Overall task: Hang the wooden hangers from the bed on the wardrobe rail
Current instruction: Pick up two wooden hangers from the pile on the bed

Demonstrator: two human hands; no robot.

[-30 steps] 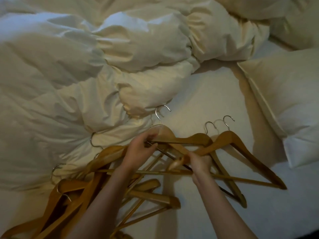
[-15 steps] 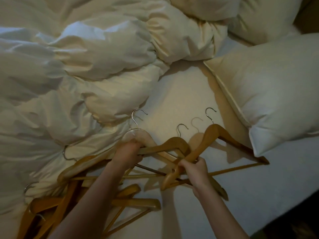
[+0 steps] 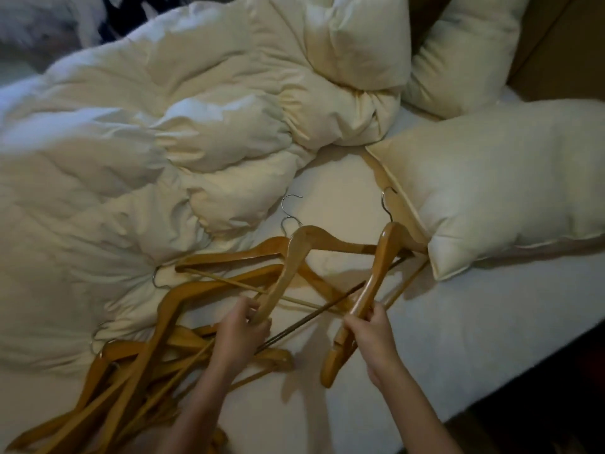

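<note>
Wooden hangers, honey-coloured with metal hooks, fill the near part of a white bed (image 3: 442, 355) as a person's two bare hands work among them. Nearest the camera, a tangled pile of hangers (image 3: 137, 365) sprawls over the sheet at lower left, arms and crossbars overlapping. The left hand (image 3: 240, 335) is closed around the lower arm of one hanger (image 3: 294, 267), whose shoulder rises up and away toward its hook. The right hand (image 3: 373, 326) grips the arm of a second hanger (image 3: 376, 280), tilted steeply, its lower end just above the sheet and its hook (image 3: 386, 204) close against a pillow. A dark crossbar (image 3: 327, 309) runs between the two hands. Behind the held pair, another hanger (image 3: 235, 257) lies flat beside a rumpled cream duvet (image 3: 163, 152) heaped across the left of the bed. At right, the large pillow (image 3: 507, 185) rests on the sheet, with a second pillow (image 3: 458, 54) beyond it.
</note>
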